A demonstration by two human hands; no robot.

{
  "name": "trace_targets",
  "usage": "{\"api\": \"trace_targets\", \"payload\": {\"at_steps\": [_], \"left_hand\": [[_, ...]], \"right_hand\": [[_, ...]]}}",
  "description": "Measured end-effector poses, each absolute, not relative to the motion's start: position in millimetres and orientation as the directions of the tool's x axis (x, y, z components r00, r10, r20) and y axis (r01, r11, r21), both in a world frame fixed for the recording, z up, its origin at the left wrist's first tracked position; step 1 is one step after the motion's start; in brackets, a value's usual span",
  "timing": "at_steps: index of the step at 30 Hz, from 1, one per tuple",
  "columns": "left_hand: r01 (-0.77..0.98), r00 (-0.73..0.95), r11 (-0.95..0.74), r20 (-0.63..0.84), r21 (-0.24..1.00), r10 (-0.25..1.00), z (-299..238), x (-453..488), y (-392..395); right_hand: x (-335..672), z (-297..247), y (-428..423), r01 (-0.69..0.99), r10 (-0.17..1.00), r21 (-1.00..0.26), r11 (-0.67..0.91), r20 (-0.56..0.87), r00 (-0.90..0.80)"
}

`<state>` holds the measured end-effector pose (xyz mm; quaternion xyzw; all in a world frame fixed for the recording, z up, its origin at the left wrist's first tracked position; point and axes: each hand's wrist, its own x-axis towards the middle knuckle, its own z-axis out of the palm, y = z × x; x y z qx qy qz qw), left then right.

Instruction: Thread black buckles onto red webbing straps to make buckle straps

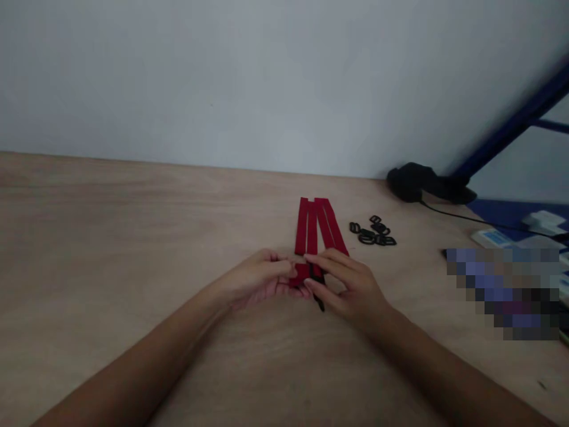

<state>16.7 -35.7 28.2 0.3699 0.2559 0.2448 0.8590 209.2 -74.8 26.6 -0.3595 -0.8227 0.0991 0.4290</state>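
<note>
While both hands meet above the wooden table (133,201), the left hand (262,276) pinches the lower ends of the red fabric straps (311,228). The right hand (344,287) closes on the same ends, a narrow black piece (319,302) protruding below its fingers. The straps' upper ends lie flat on the table, slightly fanned. Black plastic strap rings (372,232) lie in a loose cluster just beside them, untouched.
</note>
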Motion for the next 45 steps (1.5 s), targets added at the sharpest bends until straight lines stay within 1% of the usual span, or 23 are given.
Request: {"api": "trace_targets", "payload": {"at_steps": [3,5,7,9,13,16,22,26,29,31,33,34,36,38,41,43,45], "left_hand": [[-0.198,0.752,0.613,-0.282,0.765,0.595,26.5,15.6,-34.0],[-0.165,0.755,0.603,-0.294,0.78,0.586,26.4,15.3,-33.2],[-0.121,0.755,0.561,-0.291,0.819,0.587,26.6,14.9,-32.1],[-0.068,0.737,0.505,-0.298,0.86,0.607,26.5,14.6,-30.4],[0.045,0.648,0.41,-0.339,0.911,0.682,26.2,15.0,-27.8],[0.126,0.598,0.351,-0.353,0.928,0.719,28.1,15.5,-27.6],[0.305,0.495,0.252,-0.379,0.918,0.782,33.1,11.3,-27.0],[0.445,0.454,0.161,-0.377,0.881,0.808,30.0,8.7,-25.7],[0.543,0.453,0.09,-0.381,0.835,0.806,27.3,7.1,-25.9],[0.627,0.423,0.013,-0.355,0.779,0.834,26.5,5.5,-26.4],[0.709,0.392,-0.072,-0.306,0.702,0.867,26.3,3.6,-26.9],[0.741,0.376,-0.097,-0.291,0.665,0.88,26.5,2.8,-27.1],[0.77,0.358,-0.113,-0.279,0.628,0.891,27.1,1.6,-27.4],[0.765,0.379,-0.153,-0.245,0.626,0.893,28.4,1.2,-27.5],[0.699,0.459,-0.265,-0.132,0.664,0.879,31.9,1.1,-27.0],[0.663,0.47,-0.308,-0.06,0.683,0.88,35.0,0.7,-26.1],[0.635,0.468,-0.352,0.019,0.688,0.883,38.3,0.0,-25.0]], "right_hand": [[211.3,25.4,-72.6,0.535,0.698,-0.467,0.704,0.594,-0.4],[211.4,26.5,-72.7,0.538,0.736,-0.507,0.673,0.534,-0.417],[210.5,28.4,-73.6,0.554,0.784,-0.556,0.62,0.462,-0.415],[209.3,29.8,-74.6,0.587,0.821,-0.574,0.571,0.4,-0.408],[208.6,29.4,-75.0,0.667,0.846,-0.521,0.532,0.303,-0.439],[210.7,27.3,-73.2,0.71,0.857,-0.48,0.516,0.271,-0.439],[222.5,19.8,-64.2,0.665,0.838,-0.522,0.535,0.223,-0.498],[229.0,12.9,-61.0,0.72,0.85,-0.462,0.519,0.187,-0.493],[231.4,11.2,-60.8,0.765,0.864,-0.414,0.493,0.127,-0.488],[232.5,12.7,-60.4,0.769,0.874,-0.443,0.46,0.073,-0.481],[233.5,15.3,-59.6,0.753,0.882,-0.508,0.419,0.031,-0.471],[234.0,16.6,-59.1,0.742,0.885,-0.535,0.404,0.021,-0.466],[235.1,19.1,-58.6,0.726,0.886,-0.566,0.39,0.018,-0.463],[236.5,21.7,-58.8,0.719,0.885,-0.571,0.396,0.028,-0.465],[238.7,26.9,-60.4,0.737,0.887,-0.54,0.406,0.038,-0.461],[239.1,29.9,-61.7,0.766,0.898,-0.492,0.414,0.081,-0.433],[237.5,30.7,-62.7,0.776,0.9,-0.461,0.431,0.158,-0.406]]}}
